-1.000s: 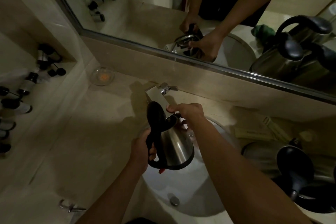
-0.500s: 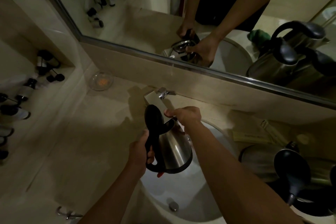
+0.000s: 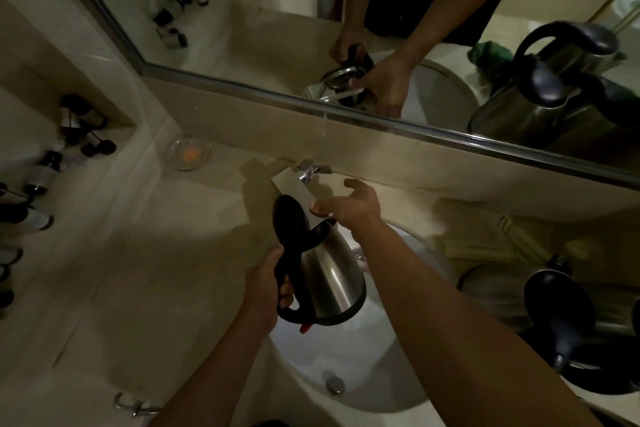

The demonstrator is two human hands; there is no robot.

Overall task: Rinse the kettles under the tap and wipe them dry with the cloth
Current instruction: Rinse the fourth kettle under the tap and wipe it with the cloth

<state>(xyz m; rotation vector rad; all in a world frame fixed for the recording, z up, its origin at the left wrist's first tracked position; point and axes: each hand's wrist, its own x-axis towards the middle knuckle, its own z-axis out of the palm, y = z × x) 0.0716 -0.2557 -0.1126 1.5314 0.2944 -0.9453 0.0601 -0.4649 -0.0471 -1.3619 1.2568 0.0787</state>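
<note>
A steel kettle (image 3: 329, 281) with a black handle and raised black lid hangs over the white sink (image 3: 367, 371), its mouth under the square chrome tap (image 3: 298, 189). My left hand (image 3: 266, 284) grips the kettle's handle. My right hand (image 3: 353, 204) hovers just past the kettle's rim beside the tap lever, fingers spread and holding nothing. Other steel kettles (image 3: 554, 302) with black lids stand on the counter at the right. A green cloth (image 3: 490, 54) shows only as a reflection in the mirror.
A glass soap dish (image 3: 187, 152) sits at the back left of the counter. Small dark bottles (image 3: 45, 170) line the left ledge. The mirror (image 3: 311, 28) runs along the back wall. Flat packets (image 3: 485, 243) lie right of the sink. A metal ring (image 3: 133, 404) lies near the front edge.
My right hand has left the kettle's rim and opened, moving up toward the tap lever. The kettle stays held under the tap by my left hand.
</note>
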